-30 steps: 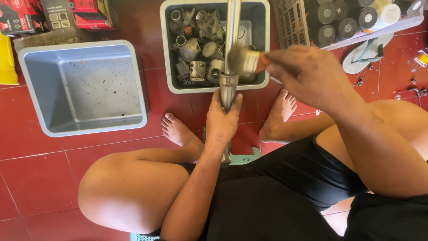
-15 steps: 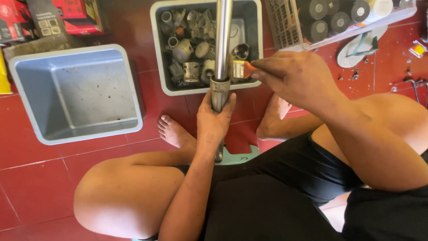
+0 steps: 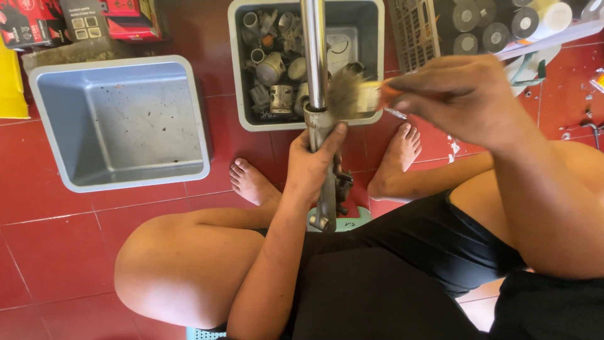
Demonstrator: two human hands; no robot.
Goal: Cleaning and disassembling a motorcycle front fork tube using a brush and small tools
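Note:
My left hand grips a long metal fork tube upright between my knees, fingers wrapped around its thicker lower part. My right hand holds a small paintbrush by its orange handle, and the bristles touch the tube's right side just above my left thumb. The tube's lower end rests near a green stool edge by my bare feet. I sit with both knees spread, in black shorts.
An empty grey plastic tub stands on the red tiled floor at left. A second grey tub behind the tube holds several metal engine parts. Red boxes lie top left; a basket and dark rolls top right.
The view has shifted slightly. My right hand has moved the brush along the tube's side, with the bristles still against it. My left hand keeps its grip.

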